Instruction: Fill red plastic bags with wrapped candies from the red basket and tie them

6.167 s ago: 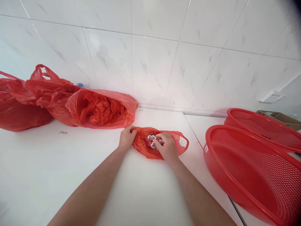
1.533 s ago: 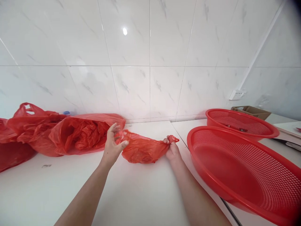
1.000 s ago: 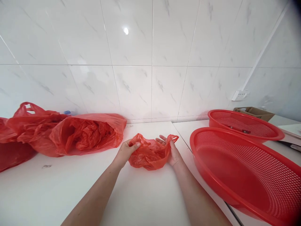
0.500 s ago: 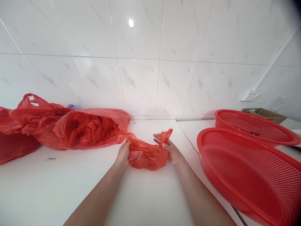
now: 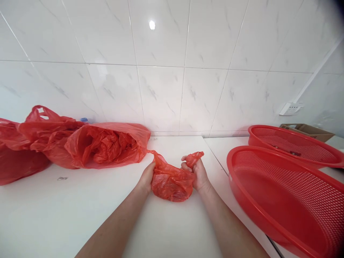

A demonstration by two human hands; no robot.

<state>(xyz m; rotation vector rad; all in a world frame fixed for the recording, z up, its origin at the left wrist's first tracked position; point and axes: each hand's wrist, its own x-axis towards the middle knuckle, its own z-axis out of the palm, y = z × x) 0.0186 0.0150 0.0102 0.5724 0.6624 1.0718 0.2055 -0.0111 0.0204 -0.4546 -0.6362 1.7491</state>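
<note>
A small red plastic bag [image 5: 173, 183] hangs between my two hands, low over the white tabletop. My left hand [image 5: 147, 178] is closed on its left side, where a twisted end sticks up beyond the fingers. The right side is gripped by my right hand [image 5: 199, 174], with the thumb and fingers bent around a gathered end of the plastic. Through the thin film the bag looks crumpled; its contents, if any, I cannot make out. Left of my hands lies a large red bag [image 5: 137, 143], its mouth showing a wad of crumpled red plastic bags [image 5: 111, 146].
More red plastic bags [image 5: 24, 161] are heaped at the far left, with a blue cap [image 5: 84, 119] behind. Two red mesh baskets [image 5: 271, 190] stand at the right. Behind them are a cardboard box [image 5: 309, 132] and a wall socket [image 5: 291, 108] on the tiled wall.
Both hands have come slightly nearer and to the right with the small bag. Its left end has drawn away from the large bag, and my right fingers have curled further around the plastic.
</note>
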